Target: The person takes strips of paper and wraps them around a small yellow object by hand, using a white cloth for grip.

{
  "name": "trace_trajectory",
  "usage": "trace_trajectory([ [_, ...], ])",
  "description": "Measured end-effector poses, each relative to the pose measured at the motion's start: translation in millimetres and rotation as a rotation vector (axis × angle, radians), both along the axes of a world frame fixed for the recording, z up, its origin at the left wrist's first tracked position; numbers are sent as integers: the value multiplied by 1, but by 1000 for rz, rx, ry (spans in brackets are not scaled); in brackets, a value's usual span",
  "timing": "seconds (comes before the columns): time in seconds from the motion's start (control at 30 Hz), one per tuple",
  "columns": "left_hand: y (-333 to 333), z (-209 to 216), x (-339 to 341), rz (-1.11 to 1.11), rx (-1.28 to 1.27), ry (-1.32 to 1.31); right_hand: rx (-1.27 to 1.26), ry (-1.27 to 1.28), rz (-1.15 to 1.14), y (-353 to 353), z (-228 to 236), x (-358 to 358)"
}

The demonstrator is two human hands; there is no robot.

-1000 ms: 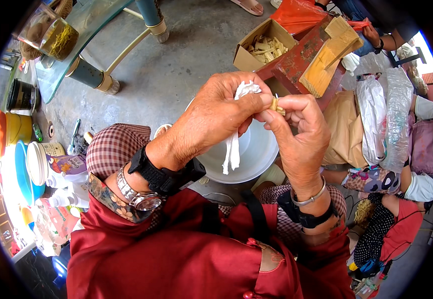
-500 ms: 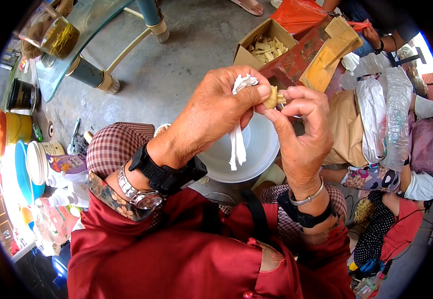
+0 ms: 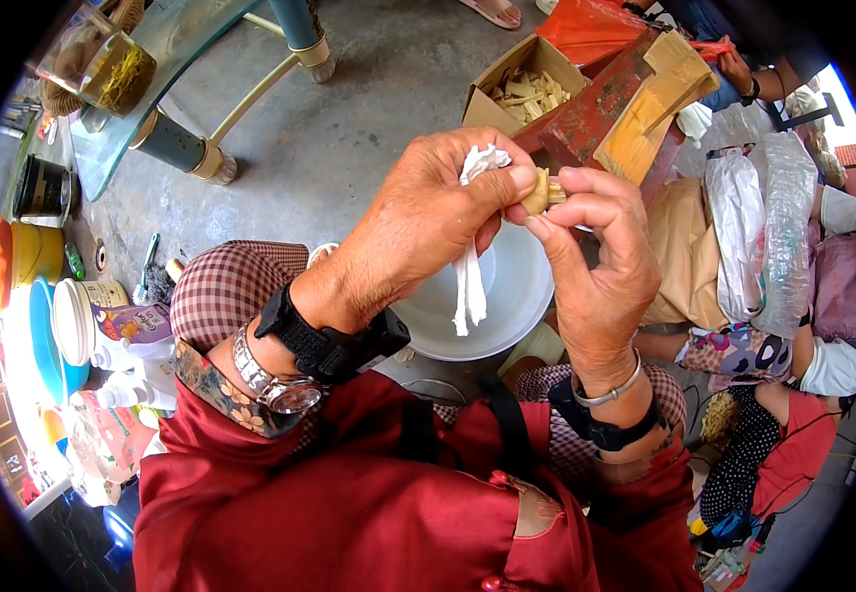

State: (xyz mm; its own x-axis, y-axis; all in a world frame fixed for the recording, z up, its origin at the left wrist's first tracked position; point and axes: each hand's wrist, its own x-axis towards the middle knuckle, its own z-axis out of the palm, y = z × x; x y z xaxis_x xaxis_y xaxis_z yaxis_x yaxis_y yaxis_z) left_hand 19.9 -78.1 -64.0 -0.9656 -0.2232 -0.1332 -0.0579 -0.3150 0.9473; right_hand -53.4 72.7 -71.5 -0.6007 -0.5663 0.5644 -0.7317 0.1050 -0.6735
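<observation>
Head view, landmark = white bowl on the concrete floor between the knees.

Far left of the bowl: orange and yellow basins, a blue basin, then a white tub with a printed packet beside it. Up-left of the bowl: glass-topped counter on teal legs, with a clear jar on it.

Left hand: raised just above the bowl, closed, thumb and forefinger pinched on a white cloth strip. The strip bunches out at the top of the fist and its tail hangs down in front of the bowl. Can't tell if the tail touches the bowl. Black strap and a metal watch on that wrist.

Between the two hands, above the bowl's upper edge: a small tan piece, squeezed from both sides, with the left thumb on one side and the right fingertips on the other.

Right hand: above the bowl's right rim, fingers curled in, thumb and forefinger closed on the tan piece. Silver bangle and black strap on the wrist.

Above the bowl: open cardboard box with pale chips inside. Up-right of it: reddish wooden block with a yellow wooden piece on top. Right of the bowl: clear plastic bags and a brown paper bag.
</observation>
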Motion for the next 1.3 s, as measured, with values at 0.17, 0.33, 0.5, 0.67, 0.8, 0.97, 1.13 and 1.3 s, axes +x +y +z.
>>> trace_trajectory([
  [0.17, 0, 1, 0, 10, -3, -7, -30, -14, 0, -1, -2, 0],
  [0.33, 0, 1, -1, 11, 5, -1, -61, -57, 67, 3, -1, -3],
  [0.5, 0, 0, -1, -5, 6, 0, -267, -444, 27, -3, -6, 0],
  [0.67, 0, 3, 0, -1, 62, -20, -126, -815, 116, 3, -4, -1],
  [0.8, 2, 0, -1, 7, 86, -13, -158, -947, 186, -2, 2, 3],
  [0.97, 3, -2, 0, 0, 103, -15, -176, -991, 195, 0, -4, 1],
  [1.13, 3, -4, -2, -15, 151, 10, -220, -1000, 171, 1, -5, -1],
  [1.3, 4, -5, -2, 20, 159, -3, -233, -1008, 159, -1, -5, 1],
])
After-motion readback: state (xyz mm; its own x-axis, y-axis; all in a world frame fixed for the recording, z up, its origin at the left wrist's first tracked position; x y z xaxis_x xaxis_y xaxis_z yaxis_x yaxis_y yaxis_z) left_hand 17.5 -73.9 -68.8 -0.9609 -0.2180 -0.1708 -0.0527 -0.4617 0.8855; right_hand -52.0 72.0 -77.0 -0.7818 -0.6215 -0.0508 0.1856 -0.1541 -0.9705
